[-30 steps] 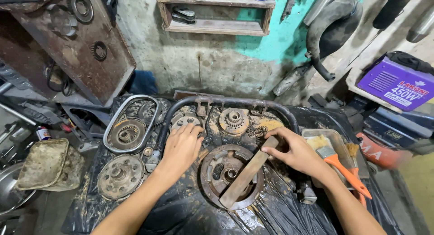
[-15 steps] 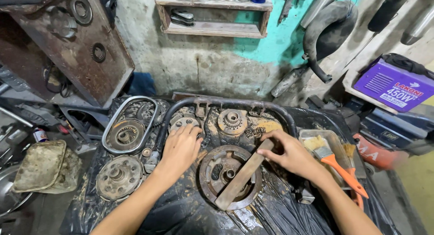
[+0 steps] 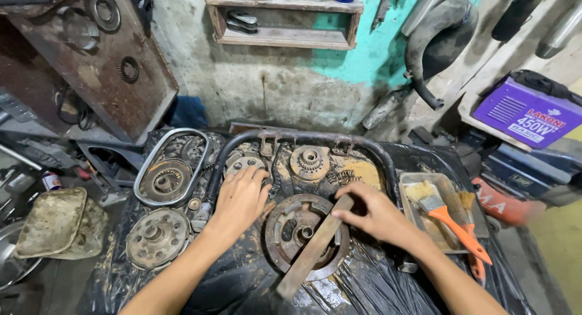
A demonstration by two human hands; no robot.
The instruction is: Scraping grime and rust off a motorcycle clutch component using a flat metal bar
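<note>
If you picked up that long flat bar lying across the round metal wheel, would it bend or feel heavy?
The flat bar looks like thick rusty metal, so it would probably stay stiff and feel heavy. Its grimy surface might be a little slippery. Being flat, it likely would not roll, though it could slide off the round disc if the right hand on its upper end lets go.

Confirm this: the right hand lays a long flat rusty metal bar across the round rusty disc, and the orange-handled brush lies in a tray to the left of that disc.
Wrong side. The head view shows the orange-handled brush in the tray right of the round rusty disc. The right hand does hold the long flat rusty metal bar across it.
</note>
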